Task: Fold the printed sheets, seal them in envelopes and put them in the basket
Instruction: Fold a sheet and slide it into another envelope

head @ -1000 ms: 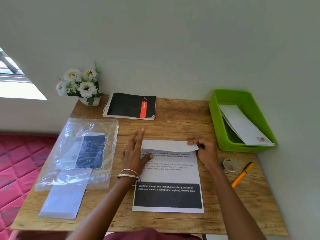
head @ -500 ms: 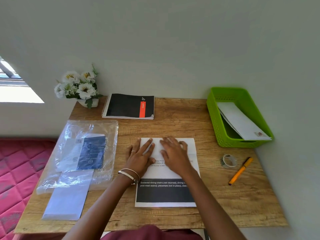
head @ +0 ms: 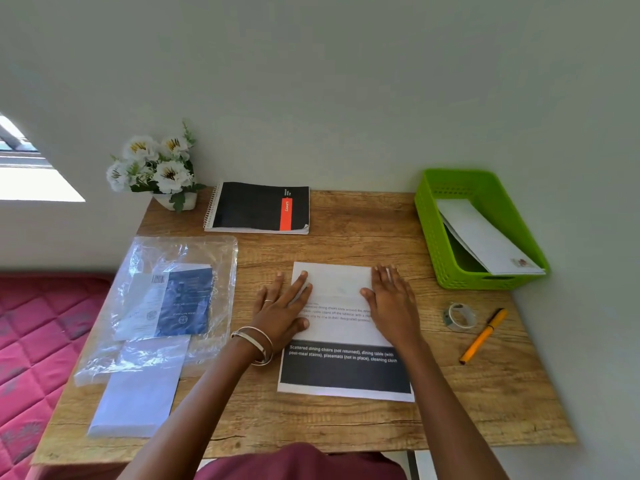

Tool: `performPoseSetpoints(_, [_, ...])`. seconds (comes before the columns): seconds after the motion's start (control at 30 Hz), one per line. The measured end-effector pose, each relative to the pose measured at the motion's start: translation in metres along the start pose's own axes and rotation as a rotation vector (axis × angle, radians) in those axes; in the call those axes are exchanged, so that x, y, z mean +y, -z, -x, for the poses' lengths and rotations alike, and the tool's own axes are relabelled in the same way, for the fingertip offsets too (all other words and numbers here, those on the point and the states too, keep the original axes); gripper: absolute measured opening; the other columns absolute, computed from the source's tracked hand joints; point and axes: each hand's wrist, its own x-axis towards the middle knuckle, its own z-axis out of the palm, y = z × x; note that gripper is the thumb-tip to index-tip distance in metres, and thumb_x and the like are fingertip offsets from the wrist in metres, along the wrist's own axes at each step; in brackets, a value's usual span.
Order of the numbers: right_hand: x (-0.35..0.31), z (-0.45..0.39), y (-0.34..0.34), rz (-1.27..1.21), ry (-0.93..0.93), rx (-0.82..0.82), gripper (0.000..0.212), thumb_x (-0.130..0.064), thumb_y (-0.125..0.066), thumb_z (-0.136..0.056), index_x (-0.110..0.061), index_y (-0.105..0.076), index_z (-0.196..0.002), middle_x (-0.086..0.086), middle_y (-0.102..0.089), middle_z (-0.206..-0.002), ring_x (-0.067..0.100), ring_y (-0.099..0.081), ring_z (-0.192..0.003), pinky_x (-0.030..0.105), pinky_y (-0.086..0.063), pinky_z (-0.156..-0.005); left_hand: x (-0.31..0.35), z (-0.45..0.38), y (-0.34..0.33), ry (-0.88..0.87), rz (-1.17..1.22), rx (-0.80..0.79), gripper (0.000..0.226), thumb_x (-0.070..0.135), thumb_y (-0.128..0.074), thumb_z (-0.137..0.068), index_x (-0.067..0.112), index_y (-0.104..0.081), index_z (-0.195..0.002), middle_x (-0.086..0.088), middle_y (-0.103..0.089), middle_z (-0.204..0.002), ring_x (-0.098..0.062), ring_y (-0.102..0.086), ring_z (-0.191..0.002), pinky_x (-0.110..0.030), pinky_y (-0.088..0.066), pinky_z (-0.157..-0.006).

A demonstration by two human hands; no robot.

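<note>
A printed sheet (head: 341, 327) lies on the wooden table (head: 346, 244), its top part folded down over the text, a black band across its lower part. My left hand (head: 282, 308) presses flat on the fold's left side. My right hand (head: 389, 301) lies flat on the fold's right side. A green basket (head: 433, 230) at the back right holds a white envelope (head: 485, 237). A blank white envelope (head: 136, 393) lies at the front left, partly under a clear plastic bag (head: 162, 296) with a blue-and-white pack inside.
A tape roll (head: 459, 315) and an orange pen (head: 483, 336) lie right of the sheet. A black spiral notebook (head: 258, 207) and a pot of white flowers (head: 157, 166) stand at the back by the wall. A pink quilted bed (head: 31, 341) borders the table's left.
The top edge, pinched up by my right hand a second ago, was laid down. Both hands pressed at the fold's middle, then slid apart to its sides.
</note>
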Motion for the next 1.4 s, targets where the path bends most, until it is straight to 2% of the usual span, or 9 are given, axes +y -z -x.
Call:
performPoseSetpoints(0.23, [-0.009,-0.008,0.014,-0.010,-0.039,0.027,0.058,-0.044,-0.035,-0.099,-0.015,-0.026,-0.148,0.002,-0.016,-0.159,0.023,-0.002,-0.147,0.049,-0.012,-0.113,0.000,0.001,0.001,0.024,0.074,0.049,0.069,0.043,-0.039,-0.095,0.029,0.004,-0.147,0.014,0.023,-0.147,-0.023,0.021,-0.140,-0.045,0.006,-0.112])
performPoseSetpoints(0.47, [-0.016,0.050,0.023,-0.311,0.317,-0.137,0.093,-0.081,-0.044,-0.066,-0.029,-0.038,-0.143,-0.022,-0.020,-0.149,-0.002,-0.008,-0.139,0.026,-0.001,-0.109,-0.001,-0.003,-0.002,0.087,0.106,0.058,0.066,0.030,-0.036,-0.098,0.026,0.007,-0.147,0.009,0.022,-0.152,-0.022,0.020,-0.141,-0.043,0.007,-0.113])
performPoseSetpoints(0.53, [-0.009,0.064,0.016,-0.209,0.406,-0.141,0.088,-0.077,-0.048,-0.068,-0.030,-0.038,-0.142,-0.021,-0.019,-0.150,-0.002,-0.007,-0.139,0.023,0.000,-0.105,-0.001,-0.004,-0.003,0.084,0.110,0.057,0.065,0.028,-0.036,-0.098,0.025,0.008,-0.147,0.011,0.027,-0.146,-0.022,0.020,-0.141,-0.044,0.007,-0.113])
performPoseSetpoints(0.6, [-0.003,0.075,0.010,-0.097,0.481,-0.065,0.075,-0.069,-0.048,-0.075,-0.027,-0.047,-0.137,-0.010,-0.036,-0.150,0.006,-0.019,-0.138,0.027,-0.009,-0.105,-0.001,-0.004,-0.003,0.082,0.115,0.063,0.065,0.026,-0.036,-0.098,0.025,0.008,-0.147,0.012,0.029,-0.144,-0.022,0.020,-0.141,-0.045,0.007,-0.113])
performPoseSetpoints(0.7, [-0.001,0.084,0.008,0.016,0.559,0.035,0.058,-0.059,-0.052,-0.079,-0.023,-0.058,-0.125,-0.004,-0.055,-0.136,0.013,-0.036,-0.127,0.034,-0.022,-0.098,-0.001,-0.005,-0.003,0.083,0.122,0.066,0.065,0.025,-0.036,-0.098,0.025,0.007,-0.147,0.010,0.023,-0.151,-0.022,0.020,-0.141,-0.045,0.006,-0.113])
performPoseSetpoints(0.9, [-0.011,0.090,0.007,0.095,0.700,0.228,0.034,-0.035,-0.062,-0.081,-0.020,-0.066,-0.110,-0.005,-0.066,-0.113,0.016,-0.052,-0.111,0.036,-0.030,-0.091,-0.001,-0.005,-0.002,0.079,0.160,0.067,0.064,0.024,-0.036,-0.098,0.025,0.005,-0.147,0.009,0.019,-0.153,-0.022,0.019,-0.141,-0.046,0.006,-0.113])
performPoseSetpoints(1.17, [-0.026,0.075,0.020,0.070,0.426,0.551,0.021,-0.023,-0.059,-0.085,-0.021,-0.069,-0.103,-0.007,-0.069,-0.105,0.017,-0.054,-0.111,0.045,-0.027,-0.092,-0.005,-0.001,0.011,0.065,0.589,0.109,0.047,0.037,-0.018,-0.100,0.027,-0.020,-0.146,0.012,-0.006,-0.154,-0.014,0.008,-0.143,-0.039,0.006,-0.113])
performPoseSetpoints(1.33, [-0.032,0.056,0.006,0.036,0.144,0.355,0.044,-0.035,-0.050,-0.087,-0.021,-0.056,-0.128,-0.003,-0.061,-0.127,0.017,-0.039,-0.124,0.048,-0.024,-0.095,-0.002,0.005,0.024,0.252,0.970,0.105,0.068,0.072,-0.017,-0.086,0.036,-0.026,-0.143,0.002,-0.016,-0.155,-0.021,-0.010,-0.143,-0.046,-0.004,-0.115])
performPoseSetpoints(1.4, [-0.036,0.051,0.002,0.098,0.103,0.264,0.054,-0.039,-0.047,-0.087,-0.019,-0.047,-0.137,0.002,-0.053,-0.138,0.020,-0.033,-0.131,0.051,-0.021,-0.098,-0.003,0.007,0.027,0.245,0.975,0.072,0.067,0.075,-0.017,-0.083,0.042,-0.023,-0.141,0.000,-0.013,-0.156,-0.022,-0.009,-0.143,-0.049,-0.004,-0.116])
